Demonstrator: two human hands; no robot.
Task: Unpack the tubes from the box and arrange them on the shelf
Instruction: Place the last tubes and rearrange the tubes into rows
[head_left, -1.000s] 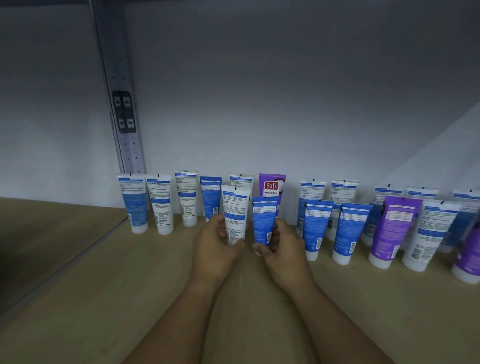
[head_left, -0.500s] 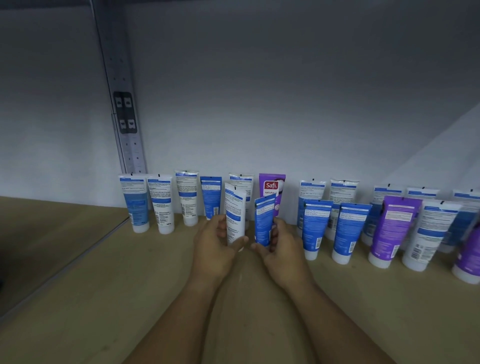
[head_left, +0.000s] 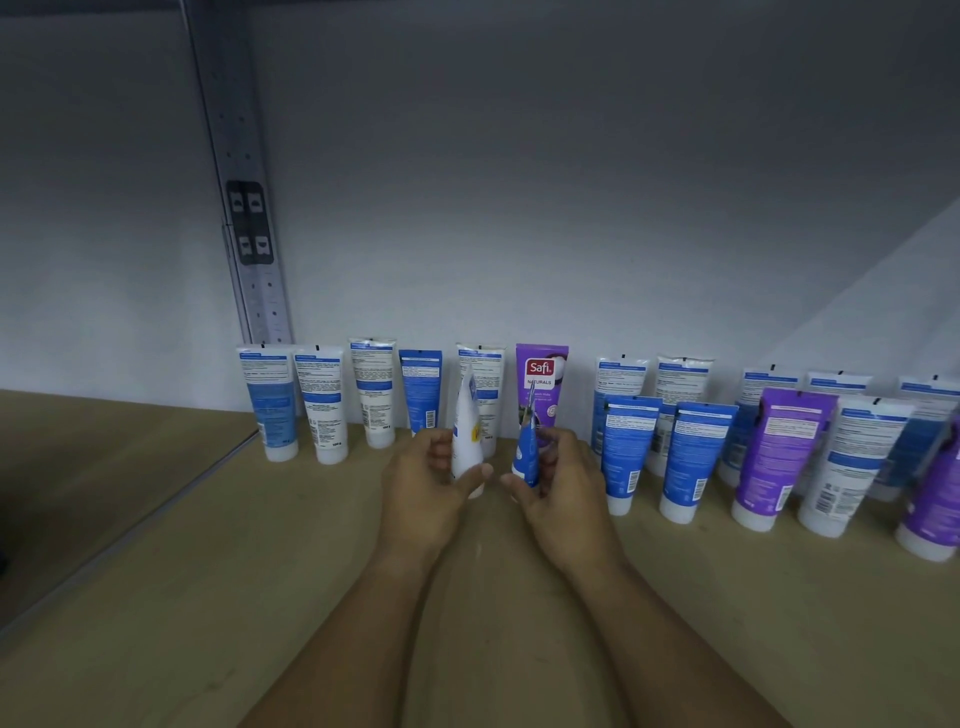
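Note:
My left hand (head_left: 423, 488) grips a white tube (head_left: 466, 441) that stands cap-down on the wooden shelf (head_left: 208, 597), turned edge-on to me. Beside it, my right hand (head_left: 563, 480) grips a blue tube (head_left: 527, 449), also cap-down and edge-on. Both tubes stand in front of a back row of several white, blue and purple tubes, among them a purple Safi tube (head_left: 541, 387) facing forward. The box is not in view.
A second row of blue (head_left: 626, 452), purple (head_left: 779, 457) and white (head_left: 852, 467) tubes stands to the right, closer to me. A metal upright (head_left: 244, 218) rises at the back left. A seam (head_left: 119, 540) splits off the left shelf board.
Both hands have twisted their tubes about the upright axis; the labels faced me before, and now the tubes show their narrow edges. The hands stayed in place.

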